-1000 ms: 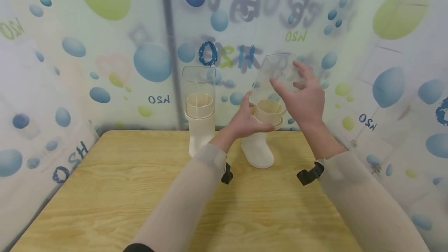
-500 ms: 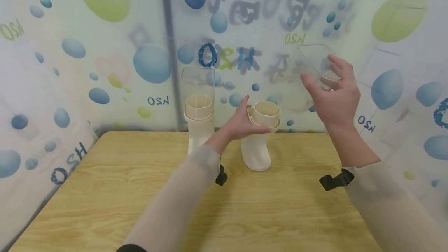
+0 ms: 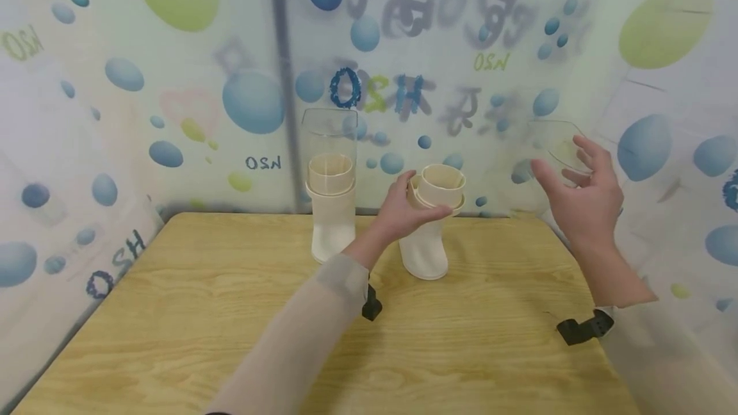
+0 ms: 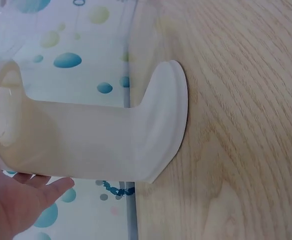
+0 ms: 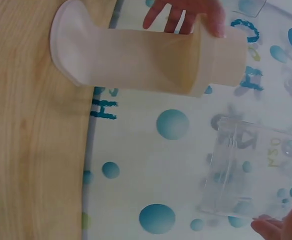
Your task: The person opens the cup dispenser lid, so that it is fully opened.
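Observation:
My left hand (image 3: 398, 210) grips the collar of a cream, boot-shaped plastic stand (image 3: 423, 252) with a round ring at its top. The stand is upright on the table. In the left wrist view the fingers curl beneath the collar (image 4: 8, 115). To the right, raised above the table, my right hand (image 3: 588, 200) holds a clear, box-like plastic sleeve (image 5: 245, 170) between thumb and fingers, apart from the stand. A second boot-shaped stand (image 3: 332, 226) stands to the left, topped with its own clear sleeve (image 3: 328, 130) around the inner ring.
Both stands are near the back edge of the wooden table (image 3: 230, 312). Printed curtain-like walls (image 3: 248, 37) with blue and green bubbles close in the back and both sides.
My right hand has lifted the clear sleeve off the right stand, carried it to the right, then lowered it somewhat. The left hand keeps its grip on the collar.

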Tool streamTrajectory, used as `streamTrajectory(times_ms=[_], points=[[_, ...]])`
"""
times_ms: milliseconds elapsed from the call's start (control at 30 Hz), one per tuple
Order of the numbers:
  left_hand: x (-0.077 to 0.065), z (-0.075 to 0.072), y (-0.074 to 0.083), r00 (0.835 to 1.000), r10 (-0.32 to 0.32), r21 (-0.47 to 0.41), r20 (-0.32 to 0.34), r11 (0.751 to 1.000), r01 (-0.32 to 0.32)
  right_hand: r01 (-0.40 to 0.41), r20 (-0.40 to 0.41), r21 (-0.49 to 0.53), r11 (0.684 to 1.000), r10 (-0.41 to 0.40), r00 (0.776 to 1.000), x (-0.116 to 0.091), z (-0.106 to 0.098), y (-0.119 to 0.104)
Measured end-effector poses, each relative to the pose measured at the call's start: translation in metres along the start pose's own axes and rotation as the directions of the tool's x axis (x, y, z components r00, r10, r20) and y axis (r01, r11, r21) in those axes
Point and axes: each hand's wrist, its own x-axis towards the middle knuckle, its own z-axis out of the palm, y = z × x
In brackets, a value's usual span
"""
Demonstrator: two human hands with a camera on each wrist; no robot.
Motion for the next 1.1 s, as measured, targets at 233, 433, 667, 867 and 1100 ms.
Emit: streamTrajectory(times_ms=[233,433,667,867,1100], points=[[0.007,0.0,-0.007,1.0,-0.009,-0.044,0.013,0.999,0.01,-0.007,0.103,-0.118,0.993,0.019,0.994,0.001,0.011,0.049],[0.009,0.0,-0.009,0.999,-0.017,-0.062,0.029,0.998,0.019,-0.015,0.193,-0.197,0.98,0.053,0.98,-0.002,0.023,0.09],[0.007,0.002,-0.006,0.999,-0.023,-0.075,0.032,0.997,0.026,-0.043,0.221,-0.268,0.962,0.105,0.969,-0.004,0.035,0.125],[0.008,0.004,-0.006,0.999,-0.01,-0.092,0.03,0.996,0.013,-0.092,0.215,-0.281,0.955,0.156,0.964,-0.005,0.044,0.142],[0.012,0.003,-0.005,1.0,-0.007,-0.091,0.026,0.996,0.009,-0.053,0.207,-0.31,0.949,0.122,0.971,0.002,0.056,0.149]])
